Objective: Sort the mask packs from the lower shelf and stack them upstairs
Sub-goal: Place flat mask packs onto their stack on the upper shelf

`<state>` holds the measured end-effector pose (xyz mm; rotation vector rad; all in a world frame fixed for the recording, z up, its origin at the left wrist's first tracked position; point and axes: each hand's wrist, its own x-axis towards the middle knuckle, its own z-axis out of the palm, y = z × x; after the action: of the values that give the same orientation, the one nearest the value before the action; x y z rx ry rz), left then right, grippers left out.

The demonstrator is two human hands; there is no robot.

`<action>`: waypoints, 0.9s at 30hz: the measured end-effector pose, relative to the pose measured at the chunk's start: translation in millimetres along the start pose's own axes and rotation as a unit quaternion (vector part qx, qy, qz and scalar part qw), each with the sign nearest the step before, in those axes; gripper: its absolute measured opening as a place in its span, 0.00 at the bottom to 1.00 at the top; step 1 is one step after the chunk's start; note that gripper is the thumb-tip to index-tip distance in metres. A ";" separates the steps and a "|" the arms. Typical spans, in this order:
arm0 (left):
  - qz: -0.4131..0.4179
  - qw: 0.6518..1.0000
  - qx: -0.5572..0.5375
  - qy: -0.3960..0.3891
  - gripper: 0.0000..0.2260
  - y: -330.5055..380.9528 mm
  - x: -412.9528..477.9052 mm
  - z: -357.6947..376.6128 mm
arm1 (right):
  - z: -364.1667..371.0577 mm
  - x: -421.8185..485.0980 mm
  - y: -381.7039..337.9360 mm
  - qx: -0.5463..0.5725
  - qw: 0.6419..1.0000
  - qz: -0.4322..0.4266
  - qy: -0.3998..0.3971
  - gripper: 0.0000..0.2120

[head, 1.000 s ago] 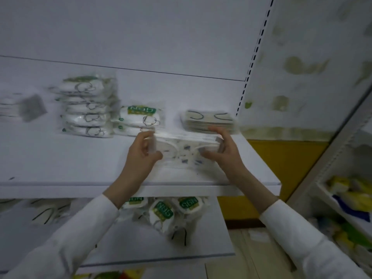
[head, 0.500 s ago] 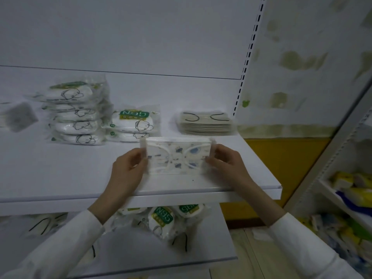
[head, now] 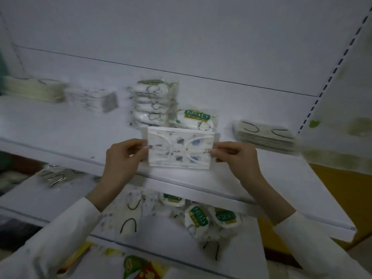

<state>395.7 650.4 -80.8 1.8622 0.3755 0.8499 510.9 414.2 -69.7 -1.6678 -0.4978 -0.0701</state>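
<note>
colourful packets (head: pixel 138 266) lie low, stained wall (head: pixel 360 125) at right.

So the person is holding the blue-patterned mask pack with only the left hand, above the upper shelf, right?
No. The head view shows both hands on it: the left hand pinches the left edge of the mask pack, the right hand the right edge. It is above the upper shelf, as you said.

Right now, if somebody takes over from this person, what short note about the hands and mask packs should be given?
Left hand and right hand each pinch one end of a printed mask pack, held upright above the upper shelf.
Done: several sorted stacks on that shelf, including a tall white stack and a flat stack at right.
To do: place this pack, likely on the blurred printed stack; loose packs lie on the lower shelf.
</note>
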 end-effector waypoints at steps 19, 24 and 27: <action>-0.058 0.996 0.047 0.053 0.10 -120.0 51.1 -312.3 | 330.1 -29.3 -54.6 0.059 0.993 -0.004 -0.107 0.08; -0.045 0.997 0.058 0.025 0.09 -140.0 105.1 -331.7 | 370.8 0.1 -57.1 0.046 0.994 0.001 -0.098 0.08; -0.038 0.998 0.055 0.017 0.08 -145.1 144.2 -324.2 | 382.6 31.3 -53.2 0.046 0.994 0.003 -0.095 0.08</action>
<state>286.6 1017.9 -76.5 1.9251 0.5198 0.8247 429.6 793.1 -74.5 -1.5935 -0.6293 0.1155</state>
